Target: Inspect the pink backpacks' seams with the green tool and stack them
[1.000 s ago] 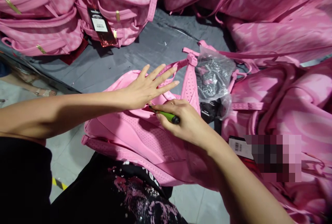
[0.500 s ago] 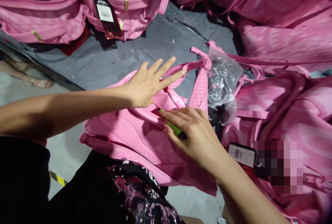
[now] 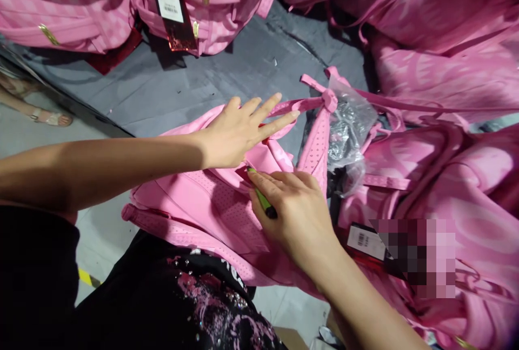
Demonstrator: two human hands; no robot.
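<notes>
One backpack (image 3: 192,201); left hand (image 3: 235,135) apparently atop; right hand (image 3: 298,201) holding green tool (image 3: 264,200)

A creased dark grey table surface (image 3: 227,77) carries pink checkered backpacks (image 3: 93,20) at ten and eleven o'clock, patterned pink backpacks (image 3: 454,193) from one round to three, and a clear plastic bag (image 3: 351,123) between two and three. At seven o'clock, a perforated pink backpack (image 3: 194,199) reaches past its near edge, over the floor (image 3: 99,226).

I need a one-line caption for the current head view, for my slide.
Over a pink backpack, the right hand grips a green tool beside the open left hand.
</notes>
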